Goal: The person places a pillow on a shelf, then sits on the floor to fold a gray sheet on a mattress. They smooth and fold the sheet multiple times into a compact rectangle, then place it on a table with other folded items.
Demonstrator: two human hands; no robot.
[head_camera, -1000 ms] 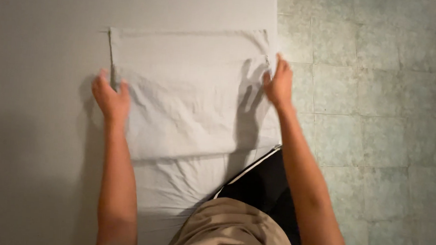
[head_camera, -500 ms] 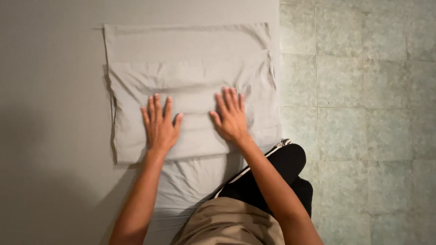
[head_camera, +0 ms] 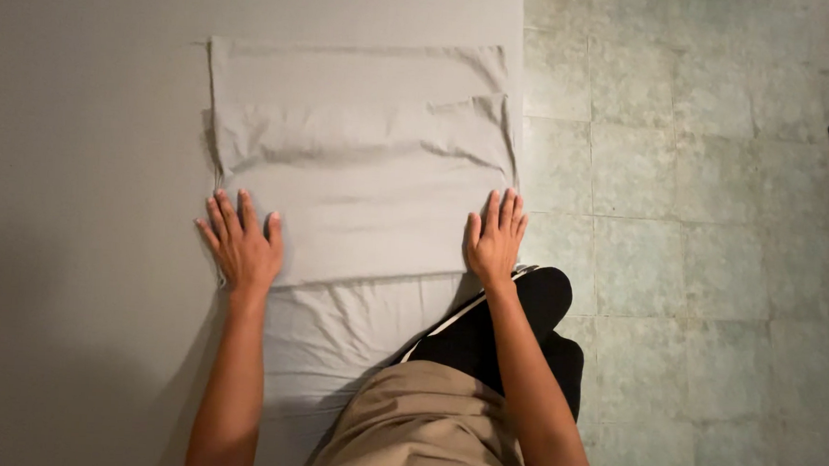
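On the grey bed (head_camera: pixel 78 149), left hand (head_camera: pixel 244 245) and right hand (head_camera: pixel 495 239) lie flat, open, on the folded sheet (head_camera: pixel 361 164); its near end hides under the legs.

Folded sheet (head_camera: pixel 361 164): pale grey woven cloth, matt, soft creases across the top layers. Bed (head_camera: pixel 78 149) surface: same matt grey fabric, smooth and taut. Floor (head_camera: pixel 701 182): stone-look tiles, mottled grey-green, dull finish, visible grout lines. Shorts (head_camera: pixel 423 432): tan cloth, matt.

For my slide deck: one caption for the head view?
Left hand and right hand pressed flat on a folded grey cloth.
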